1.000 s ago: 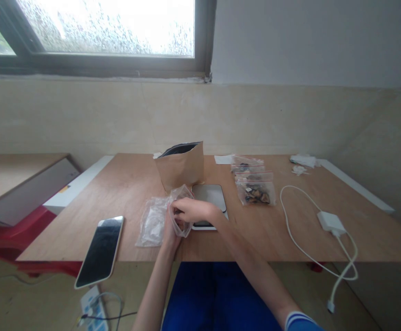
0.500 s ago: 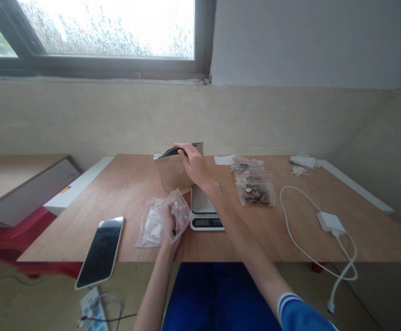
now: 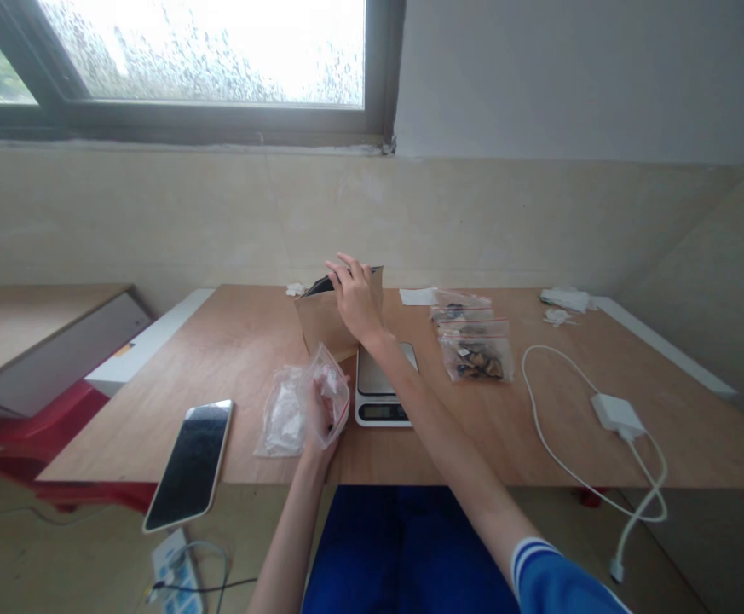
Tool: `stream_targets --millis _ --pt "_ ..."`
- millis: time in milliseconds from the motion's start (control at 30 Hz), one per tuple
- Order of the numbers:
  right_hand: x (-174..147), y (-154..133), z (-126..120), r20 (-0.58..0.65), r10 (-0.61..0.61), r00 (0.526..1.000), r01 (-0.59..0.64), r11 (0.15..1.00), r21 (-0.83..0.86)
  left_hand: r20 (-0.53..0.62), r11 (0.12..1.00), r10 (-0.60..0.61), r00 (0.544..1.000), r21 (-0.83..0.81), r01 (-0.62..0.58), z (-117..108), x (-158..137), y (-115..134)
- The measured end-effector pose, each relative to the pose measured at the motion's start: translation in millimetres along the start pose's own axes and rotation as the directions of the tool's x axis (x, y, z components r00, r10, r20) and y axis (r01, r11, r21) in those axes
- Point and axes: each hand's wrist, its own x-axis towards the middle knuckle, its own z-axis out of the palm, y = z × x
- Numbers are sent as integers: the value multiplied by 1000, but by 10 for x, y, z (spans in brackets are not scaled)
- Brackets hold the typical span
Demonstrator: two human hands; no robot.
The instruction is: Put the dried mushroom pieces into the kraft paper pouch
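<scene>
My left hand (image 3: 320,416) is closed on a small clear zip bag (image 3: 331,384), whose mouth stands apart; a dark bit shows by the fingers, too small to name. Under it and to the left lie more clear plastic bags (image 3: 280,418). Over the top edge of a brown paper pouch (image 3: 320,324) my right hand (image 3: 357,303) is raised, its fingers apart and nothing visible in them. The pouch stands upright with its dark mouth gaping. Partly under my right forearm is a white digital scale (image 3: 372,375) with a bare metal plate.
Several zip bags of dark dried pieces (image 3: 477,358) lie right of the scale. A smartphone (image 3: 193,460) overhangs the front edge at left. A white charger with cable (image 3: 618,414) lies at right. Paper scraps (image 3: 567,300) are at the back right.
My right hand has lifted slightly at the pouch's mouth and its fingers have spread. My left hand and the zip bag have tilted a little. The view has shifted slightly.
</scene>
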Motion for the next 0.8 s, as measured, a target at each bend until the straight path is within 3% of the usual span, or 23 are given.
stream_targets --millis 233,467,533,600,667,700,800 --pt "-13 32 42 45 -27 999 29 999 -34 21 1000 6 1000 -9 -6 19 2 16" --pt "-148 -59 -154 -108 -25 994 47 976 214 18 1000 19 1000 -8 -19 0 39 -6" --pt "-225 -112 -288 -34 -8 999 19 938 345 31 1000 -4 1000 4 4 -1 48 -5" --pt "-300 -155 -420 139 -25 990 -42 886 462 43 1000 -18 999 17 17 3 51 -4" --pt "-372 -182 -511 373 -90 923 -122 854 506 32 1000 -3 999 22 2 9 44 -5" --pt "-408 -190 -532 493 -132 860 -153 856 494 21 1000 11 1000 22 -12 12 37 -6" --pt "-526 -217 -494 753 -251 609 -122 908 402 -3 999 42 999 25 -42 22 1 -9"
